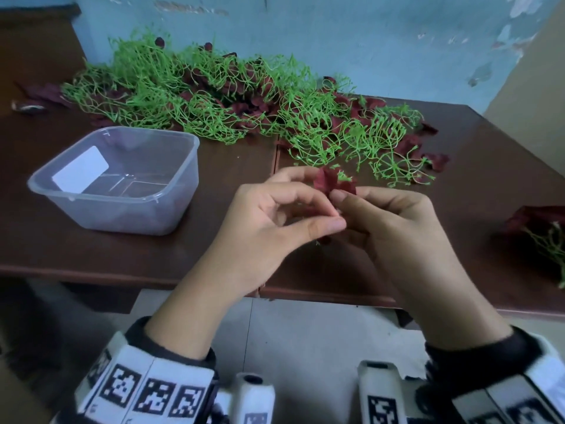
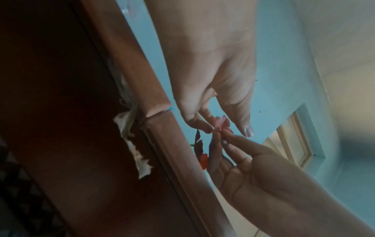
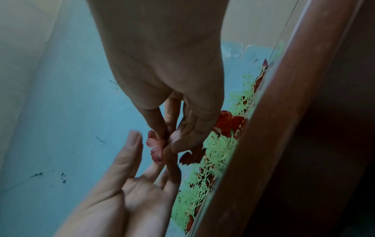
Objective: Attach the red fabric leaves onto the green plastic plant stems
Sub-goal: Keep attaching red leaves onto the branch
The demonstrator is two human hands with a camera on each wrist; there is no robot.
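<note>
Far left on the brown table (image 1: 91,249), a few loose dark red leaves (image 1: 46,93) lie beside the edge of the heap. Nearer, a clear plastic tub (image 1: 116,179) stands upright with a white label (image 1: 80,169) on its wall.

Behind it, a long heap of green plastic stems (image 1: 198,93) stretches across the far side of the table against the blue wall (image 1: 367,41), with more red fabric leaves tangled through it.

In the middle, above the near edge of the table, the left hand (image 1: 275,215) has its fingers curled, thumb and fingertips meeting at a red fabric leaf (image 1: 328,182). A small green stem tip (image 1: 345,176) pokes out at the top of that leaf. From the left wrist view the pinched leaf (image 2: 222,123) shows pink between the fingertips of both hands.

The right hand (image 1: 394,221) meets it from the other side, its thumb and forefinger also pinching the same leaf, the other fingers folded loosely. Both hands hold the piece clear of the tabletop.

Far right, at the table's edge, lies another sprig with red leaves (image 1: 541,228).
</note>
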